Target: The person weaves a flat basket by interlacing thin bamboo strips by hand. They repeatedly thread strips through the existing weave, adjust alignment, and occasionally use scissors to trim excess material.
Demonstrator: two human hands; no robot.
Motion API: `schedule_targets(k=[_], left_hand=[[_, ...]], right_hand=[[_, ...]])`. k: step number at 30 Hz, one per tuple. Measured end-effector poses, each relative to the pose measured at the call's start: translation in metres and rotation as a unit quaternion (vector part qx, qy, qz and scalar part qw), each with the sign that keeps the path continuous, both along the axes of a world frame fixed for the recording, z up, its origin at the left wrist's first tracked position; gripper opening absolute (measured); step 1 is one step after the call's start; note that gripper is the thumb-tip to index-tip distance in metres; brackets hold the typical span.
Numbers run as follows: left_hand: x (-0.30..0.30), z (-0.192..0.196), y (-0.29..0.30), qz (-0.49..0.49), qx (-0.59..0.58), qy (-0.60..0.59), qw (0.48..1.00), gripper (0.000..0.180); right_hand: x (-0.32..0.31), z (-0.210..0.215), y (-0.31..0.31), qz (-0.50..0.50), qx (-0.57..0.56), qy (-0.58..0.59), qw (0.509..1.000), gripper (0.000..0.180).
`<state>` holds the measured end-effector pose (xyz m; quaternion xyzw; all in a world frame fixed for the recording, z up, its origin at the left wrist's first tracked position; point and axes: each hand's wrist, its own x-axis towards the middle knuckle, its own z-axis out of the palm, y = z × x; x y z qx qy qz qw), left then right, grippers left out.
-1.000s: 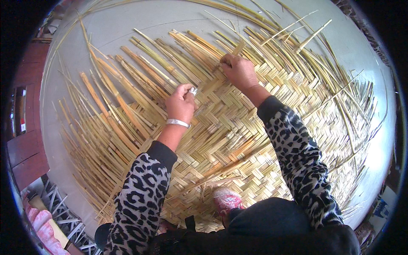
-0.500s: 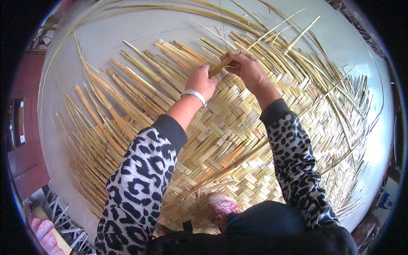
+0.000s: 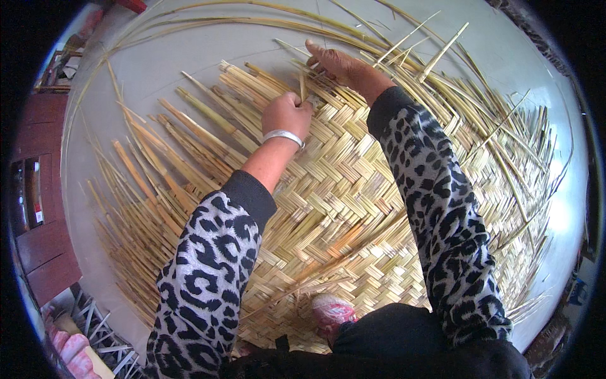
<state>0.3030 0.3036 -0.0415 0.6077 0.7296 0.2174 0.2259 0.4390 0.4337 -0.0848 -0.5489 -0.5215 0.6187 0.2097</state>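
A large woven mat [image 3: 353, 158] of split reed or cane strips lies under my arms, in a zigzag pattern. My left hand [image 3: 287, 118], with a pale bracelet at the wrist, is closed at the mat's far edge around a short upright strip [image 3: 302, 87]; its tip stands out above my fist. Just right of it and farther off, my right hand [image 3: 341, 66] lies over the far strip ends, fingers stretched and thumb apart. Its fingertips are partly hidden among the strips. Loose unwoven strip ends [image 3: 214, 117] fan out to the left of my left hand.
Long thin strips [image 3: 252, 22] curve across the grey floor [image 3: 183, 47] beyond the mat. More loose ends [image 3: 505, 120] stick out at the right. A patterned shoe [image 3: 331, 311] rests on the mat near me. Dark red furniture [image 3: 41, 189] stands at the left.
My right hand has let go of the folded strip, opened, and moved farther away and left. My left hand has moved slightly left, and the strip in it now points upward.
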Motion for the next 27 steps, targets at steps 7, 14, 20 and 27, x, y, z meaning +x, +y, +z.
schedule_targets(k=[7, 14, 20, 27], left_hand=[[-0.005, 0.004, 0.001, 0.081, -0.045, -0.105, 0.99, 0.027], [-0.009, -0.009, 0.0, 0.08, -0.007, -0.162, 0.984, 0.024], [-0.011, -0.032, 0.002, 0.087, 0.028, -0.213, 0.973, 0.018], [-0.013, -0.041, 0.001, 0.067, 0.026, -0.216, 0.974, 0.021]], right_hand=[[-0.008, 0.01, -0.009, 0.231, 0.092, -0.157, 0.956, 0.055], [-0.002, 0.013, -0.023, 0.203, 0.199, -0.107, 0.953, 0.053], [0.002, 0.01, -0.047, 0.123, 0.253, -0.076, 0.956, 0.039], [0.007, 0.025, -0.063, 0.082, 0.157, 0.105, 0.979, 0.03]])
